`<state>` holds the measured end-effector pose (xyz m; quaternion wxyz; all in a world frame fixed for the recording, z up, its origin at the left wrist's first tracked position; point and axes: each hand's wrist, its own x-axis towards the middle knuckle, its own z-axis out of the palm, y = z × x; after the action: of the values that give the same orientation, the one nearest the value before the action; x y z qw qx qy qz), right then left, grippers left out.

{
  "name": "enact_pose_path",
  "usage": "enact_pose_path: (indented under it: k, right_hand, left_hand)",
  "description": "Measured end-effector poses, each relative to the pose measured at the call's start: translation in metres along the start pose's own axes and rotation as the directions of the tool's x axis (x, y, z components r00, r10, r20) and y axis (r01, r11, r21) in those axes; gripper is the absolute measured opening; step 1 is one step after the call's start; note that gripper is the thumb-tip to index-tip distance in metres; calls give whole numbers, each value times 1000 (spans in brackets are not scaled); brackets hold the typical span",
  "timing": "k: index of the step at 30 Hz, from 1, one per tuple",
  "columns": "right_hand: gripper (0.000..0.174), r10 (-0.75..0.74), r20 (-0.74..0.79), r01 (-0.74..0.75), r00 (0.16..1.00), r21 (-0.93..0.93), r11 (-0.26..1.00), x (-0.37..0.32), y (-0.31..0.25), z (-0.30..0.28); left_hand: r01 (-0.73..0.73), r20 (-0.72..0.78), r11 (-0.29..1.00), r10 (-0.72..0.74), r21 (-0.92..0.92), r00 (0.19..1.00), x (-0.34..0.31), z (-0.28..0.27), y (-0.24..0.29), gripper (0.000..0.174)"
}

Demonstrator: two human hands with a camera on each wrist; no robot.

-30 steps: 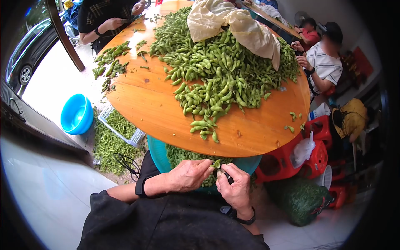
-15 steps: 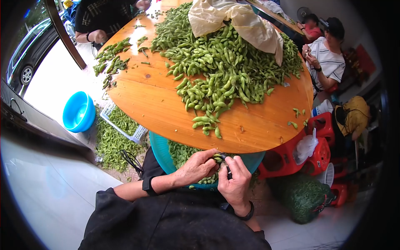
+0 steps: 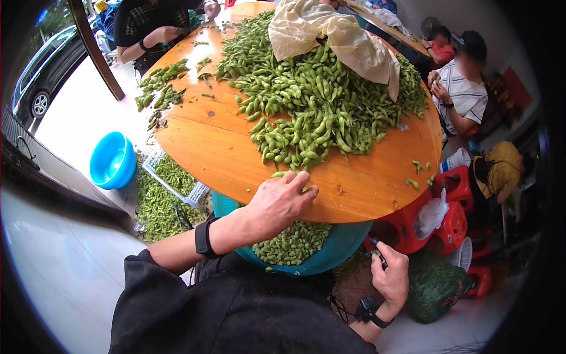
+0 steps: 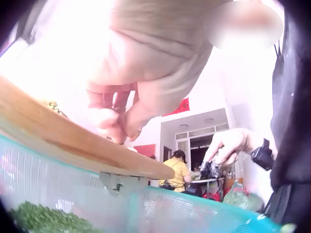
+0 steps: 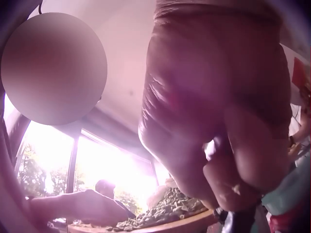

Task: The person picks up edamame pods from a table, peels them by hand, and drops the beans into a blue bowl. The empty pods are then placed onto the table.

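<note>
My left hand (image 3: 280,200) is over the near edge of the round wooden table (image 3: 206,159), at the tip of the heap of green pods (image 3: 318,100). Its fingers are curled, with a green pod (image 3: 305,189) at the fingertips; in the left wrist view the thumb of this hand (image 4: 146,68) meets the fingers. Lower right, away from the table, my right hand (image 3: 390,277) grips a small black tool (image 3: 380,257). Below the table edge, shelled beans (image 3: 295,243) lie in a teal basin (image 3: 348,245).
A cream cloth (image 3: 330,35) covers part of the heap. Pods lie on the floor around a white crate (image 3: 191,192), near a blue basin (image 3: 112,160). Red stools (image 3: 451,227) and a green net sack (image 3: 436,286) stand at right. Other people sit around.
My hands have separated from above the basin. The left moved up onto the near pods at the table edge; the right moved down and right with the black tool.
</note>
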<state>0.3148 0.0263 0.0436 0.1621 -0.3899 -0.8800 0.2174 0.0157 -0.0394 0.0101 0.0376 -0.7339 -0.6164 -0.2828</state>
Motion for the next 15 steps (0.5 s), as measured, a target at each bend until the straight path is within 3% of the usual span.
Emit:
enact_pose_path:
  k: [1, 5, 7, 8, 9, 10, 11, 12, 13, 15]
  right_hand:
    - [25, -11, -32, 13, 999, 50, 999, 6, -6, 5]
    - [19, 28, -131, 13, 991, 302, 953, 29, -20, 37]
    - [17, 147, -164, -37, 975, 535, 844, 37, -25, 61]
    - [16, 219, -149, -68, 964, 660, 748, 40, -30, 69]
    - [19, 247, -81, -91, 966, 784, 615, 43, -42, 69]
    - [22, 223, -45, -79, 974, 854, 514, 45, -49, 71]
    - [22, 195, 5, -93, 981, 892, 442, 45, -56, 72]
    - [23, 163, 54, -111, 985, 924, 366, 45, -60, 72]
    - [23, 113, 84, -117, 990, 940, 319, 44, -60, 75]
    - [23, 103, 141, -167, 985, 934, 315, 44, -60, 77]
  left_hand:
    - [-48, -29, 996, 50, 78, 998, 4, 3, -4, 30]
    - [-93, 23, 994, 92, 64, 995, 15, 3, -7, 27]
    - [-107, -244, 988, 78, -109, 967, 17, 4, -2, 25]
    - [-111, -245, 988, 80, -112, 966, 15, 2, 1, 25]
    - [92, -71, 877, -142, -472, 987, 12, -3, 6, 23]
    - [315, 171, 613, -283, -725, 944, 8, -6, 10, 22]
    - [344, 205, 474, -320, -810, 925, 5, -5, 14, 15]
    - [345, 207, 473, -320, -811, 924, -1, -1, 16, 15]
    - [351, 230, 373, -333, -859, 915, -8, 5, 16, 14]
    - [363, 273, 215, -356, -907, 894, -16, 7, 20, 14]
